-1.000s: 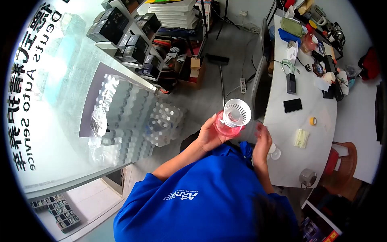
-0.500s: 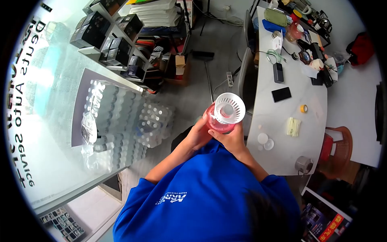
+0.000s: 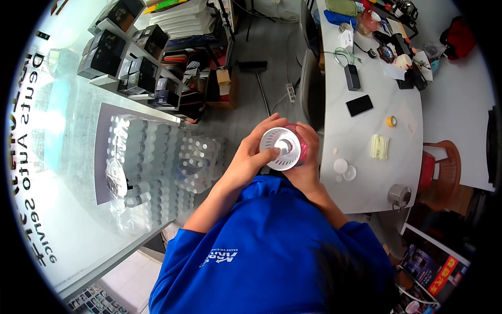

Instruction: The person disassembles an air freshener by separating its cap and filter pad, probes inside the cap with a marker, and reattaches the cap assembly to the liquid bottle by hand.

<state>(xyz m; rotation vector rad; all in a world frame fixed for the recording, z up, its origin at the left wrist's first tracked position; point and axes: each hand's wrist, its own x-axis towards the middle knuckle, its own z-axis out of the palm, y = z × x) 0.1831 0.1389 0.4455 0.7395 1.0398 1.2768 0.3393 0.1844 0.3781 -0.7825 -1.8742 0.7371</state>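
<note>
Head view, nearby: to the right of your hands, two pale discs (image 3: 341, 166) sit on the white table (image 3: 376, 188), with a yellow packet (image 3: 380, 146), tape roll (image 3: 391, 121), dark phone (image 3: 359, 105) and metal cup (image 3: 399, 195) farther off.
In the way: your fingers and the slotted cup hide much of the pink container.
Left hand (image 3: 253, 153): you pinch the white slotted cup (image 3: 270, 142), thumb inside, fingers around its far side.
Right hand (image 3: 307, 167): you curl it around the pink container (image 3: 302, 150), which is held in front of your chest, against the cup.
Change: your left hand has moved from the container's side up onto the cup, whose opening now leans more to your left.
Room: bottle packs (image 3: 157, 157) stand left, a broom (image 3: 252, 66) lies ahead on the grey floor (image 3: 246, 99), and a chair (image 3: 312, 89) adjoins the table.
</note>
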